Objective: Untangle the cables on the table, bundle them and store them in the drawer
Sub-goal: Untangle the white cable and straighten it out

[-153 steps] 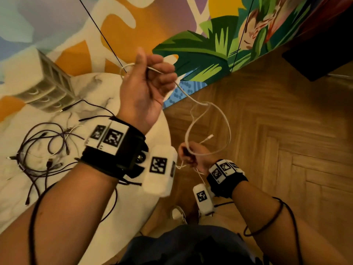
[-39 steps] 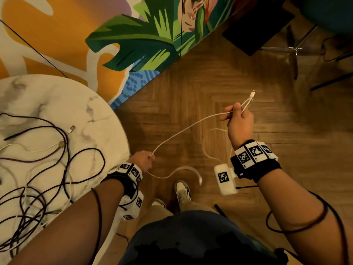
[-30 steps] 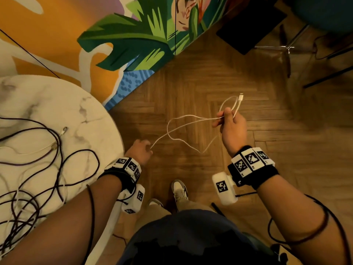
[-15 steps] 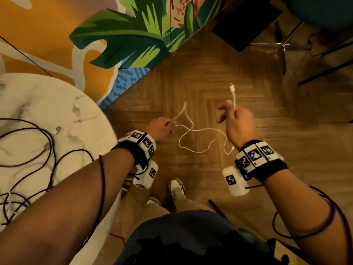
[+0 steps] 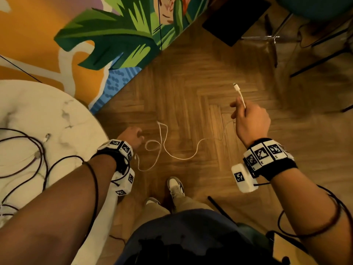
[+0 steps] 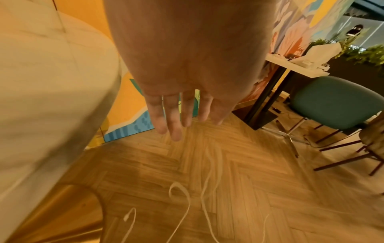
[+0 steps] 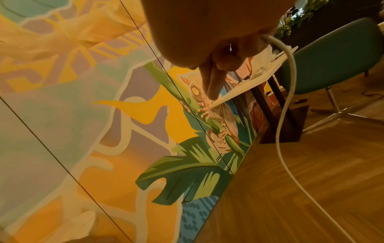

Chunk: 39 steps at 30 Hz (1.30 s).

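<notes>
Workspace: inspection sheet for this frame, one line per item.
Surface: round marble table, only partly in view.
Job's things: white cable off the table, sagging in loops above the wood floor; drawer not in view.
Clutter: nothing seen.
Grips: right hand pinches the cable near its connector; left hand fingers straight in the wrist view, holding nothing.
Cables: dark cables tangled on the table.
Surroundings: painted mural wall, teal chair.
</notes>
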Motion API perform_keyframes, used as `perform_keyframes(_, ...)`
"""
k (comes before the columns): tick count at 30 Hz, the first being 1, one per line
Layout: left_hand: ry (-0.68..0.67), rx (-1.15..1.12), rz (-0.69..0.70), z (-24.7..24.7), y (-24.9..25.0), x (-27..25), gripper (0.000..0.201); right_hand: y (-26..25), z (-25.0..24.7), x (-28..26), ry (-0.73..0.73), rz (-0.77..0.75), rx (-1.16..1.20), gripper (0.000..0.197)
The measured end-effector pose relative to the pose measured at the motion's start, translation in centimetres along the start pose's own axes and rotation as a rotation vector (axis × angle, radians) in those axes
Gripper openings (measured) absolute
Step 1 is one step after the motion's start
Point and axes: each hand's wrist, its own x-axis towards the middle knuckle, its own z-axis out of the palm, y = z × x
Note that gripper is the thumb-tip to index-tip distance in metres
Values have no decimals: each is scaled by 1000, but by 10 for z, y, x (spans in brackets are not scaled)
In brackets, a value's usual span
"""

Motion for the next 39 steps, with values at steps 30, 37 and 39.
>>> perform_keyframes(30,260,-281,636,-90,127,-139,15,-129,9,-14,-1049,-446,435,21)
perform_keyframes(37,413,-410,499,-60,93,-160,17,-143,40,-54,-1172,-339,895,17)
perform_keyframes(39,432,-489,414,-48,67,-167,24,-145,65,-66,-1151,-385,804,21)
